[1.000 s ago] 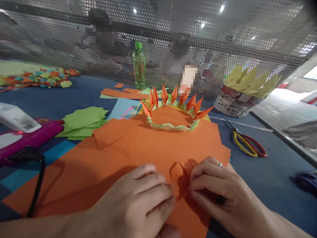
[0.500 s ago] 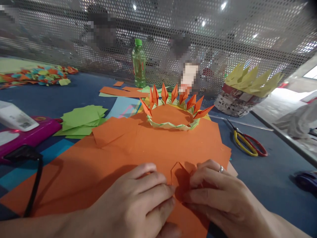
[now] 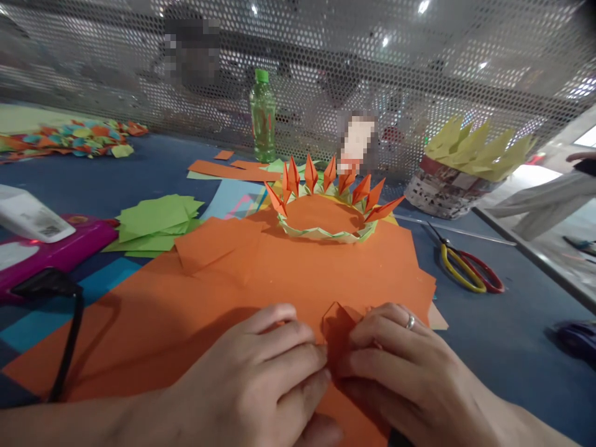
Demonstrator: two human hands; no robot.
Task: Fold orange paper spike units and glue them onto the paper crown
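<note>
We start with the blue bench (image 3: 493,335), closed off at the back by a perforated metal screen (image 3: 419,74). Large orange sheets (image 3: 288,273) are spread over its middle. On their far edge stands a paper crown (image 3: 326,218), a pale ring topped with orange spikes. A stack of green paper squares (image 3: 153,220) lies to the left, and scissors (image 3: 465,270) with yellow and red handles lie near the sheets' right edge.

Our 2 hands rest on the near edge of the sheets, the left hand (image 3: 261,385) and the right hand (image 3: 410,379) close together. Between them sits the small orange fold (image 3: 338,320).

Against the view 0.5 s ago, its raised flap has sunk, and the sharp peak now sits lower and rounder. The right hand's fingers have slid left across it until they almost meet the left hand's fingertips. We judge that the crease is being pressed down, so the piece is flatter than it was.

Both hands are curled rather than spread. The left hand's fingers (image 3: 302,354) bear on the fold's left side, and the right hand's pinch its right side. We cannot tell how the thumbs sit beneath.

Smallest of all, a ring (image 3: 410,321) shows on 1 finger of the right hand.
</note>
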